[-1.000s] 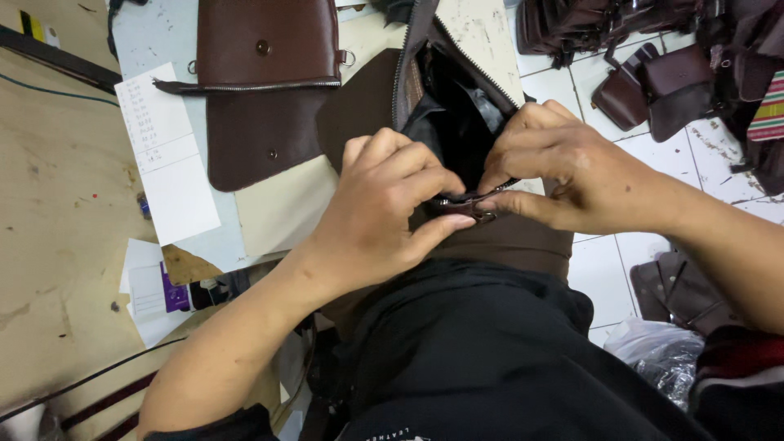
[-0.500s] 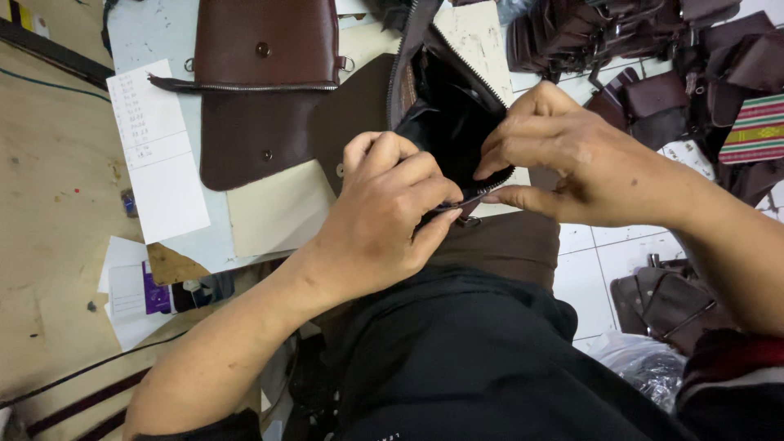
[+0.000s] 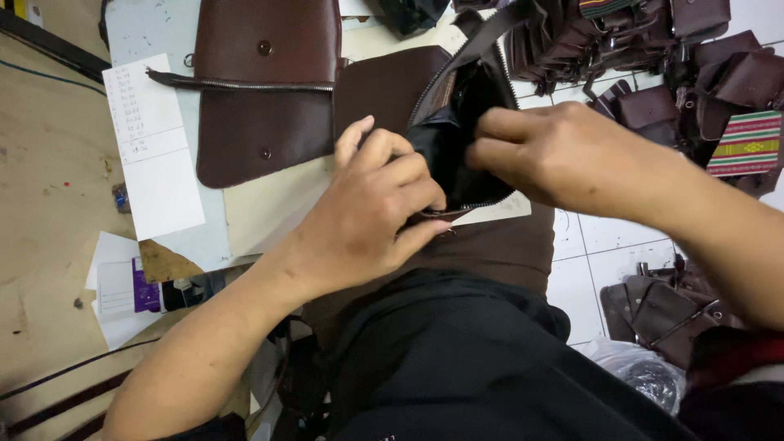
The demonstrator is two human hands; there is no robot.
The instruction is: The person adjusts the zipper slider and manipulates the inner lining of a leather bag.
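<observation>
The brown bag (image 3: 490,245) lies on the person's lap, soft and light I think, so the left hand (image 3: 367,220) pinches its zipper edge while the right hand (image 3: 563,155) grips the thin black lining (image 3: 445,139).

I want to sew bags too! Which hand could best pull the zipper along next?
Probably the left hand: its fingertips already pinch the zipper edge of the brown bag. The right hand is busy gripping the black lining.
</observation>
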